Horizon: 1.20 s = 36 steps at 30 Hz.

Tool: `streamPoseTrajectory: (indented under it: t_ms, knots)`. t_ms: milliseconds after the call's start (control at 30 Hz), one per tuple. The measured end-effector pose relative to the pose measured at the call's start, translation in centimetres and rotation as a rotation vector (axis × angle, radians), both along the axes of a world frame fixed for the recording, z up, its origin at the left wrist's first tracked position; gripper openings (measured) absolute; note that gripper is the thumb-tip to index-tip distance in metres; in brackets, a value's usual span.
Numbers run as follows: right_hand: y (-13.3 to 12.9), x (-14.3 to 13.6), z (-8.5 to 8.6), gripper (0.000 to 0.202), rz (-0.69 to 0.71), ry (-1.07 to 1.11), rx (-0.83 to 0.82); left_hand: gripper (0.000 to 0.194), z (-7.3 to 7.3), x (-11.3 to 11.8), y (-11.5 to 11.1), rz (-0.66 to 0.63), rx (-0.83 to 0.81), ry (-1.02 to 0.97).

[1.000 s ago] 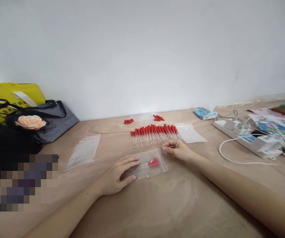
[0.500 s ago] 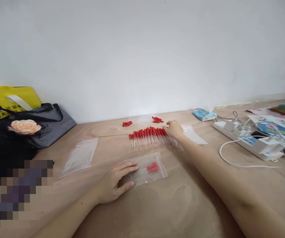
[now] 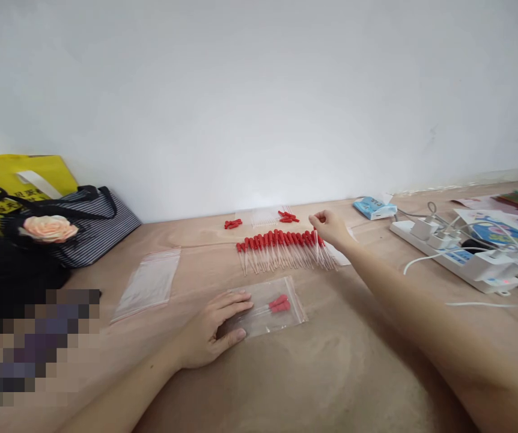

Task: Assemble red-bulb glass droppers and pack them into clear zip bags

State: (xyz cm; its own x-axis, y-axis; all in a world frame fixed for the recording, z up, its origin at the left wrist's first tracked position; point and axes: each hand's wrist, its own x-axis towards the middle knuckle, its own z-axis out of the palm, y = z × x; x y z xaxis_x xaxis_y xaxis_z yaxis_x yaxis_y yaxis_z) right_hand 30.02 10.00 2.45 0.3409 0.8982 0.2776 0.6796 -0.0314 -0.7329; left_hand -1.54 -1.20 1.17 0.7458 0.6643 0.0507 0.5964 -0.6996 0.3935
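My left hand (image 3: pixel 216 325) lies with fingers spread on the left end of a clear zip bag (image 3: pixel 259 328). Inside that bag are red-bulbed droppers (image 3: pixel 279 304), their stems partly under my fingers. At the right end of a row of droppers with red bulbs and clear stems (image 3: pixel 277 243), my right hand (image 3: pixel 329 227) is closed in a pinch. From its fingertips hangs a dropper (image 3: pixel 316 243), nearly upright, its bulb mostly hidden by the fingers. White sheet-like material (image 3: pixel 342 255) shows partly behind my right wrist.
Another clear zip bag (image 3: pixel 148 285) lies flat on the left. Bagged red-bulbed droppers (image 3: pixel 288 216) rest by the wall, beside more red bulbs (image 3: pixel 233 224). A power strip with white chargers (image 3: pixel 457 252), a blue tissue pack (image 3: pixel 375 207) and a striped bag (image 3: pixel 92 234) border the work area.
My right hand has risen slightly and shifted right, and a dropper now hangs from its pinched fingers. My left hand stays on the bag. The view has shifted a little.
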Motion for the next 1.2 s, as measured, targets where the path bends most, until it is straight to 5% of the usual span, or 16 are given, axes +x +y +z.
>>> streamPoseTrajectory:
  t_ms: [267, 633, 767, 1033, 1200]
  knots:
    - [-7.9, -1.0, -3.3, 0.026, 0.182, 0.779, 0.107, 0.042, -0.3, -0.1, 0.1, -0.012, 0.010, 0.003]
    - [-9.7, -4.0, -4.5, 0.023, 0.227, 1.203, -0.030, 0.050, 0.0, 0.8, -0.1, 0.035, -0.009, -0.006]
    - [-10.5, -4.6, -4.3, 0.027, 0.378, 1.165, -0.135, 0.050, 0.0, 1.5, -0.1, 0.014, -0.012, -0.002]
    - [-10.4, -4.5, -4.5, 0.029, 0.551, 0.718, -0.309, 0.049, -0.3, 1.4, 0.0, 0.001, -0.001, 0.006]
    - [-10.0, -5.3, -5.0, 0.023, 0.648, 0.549, -0.150, 0.049, -0.4, 1.4, 0.1, 0.007, -0.016, -0.001]
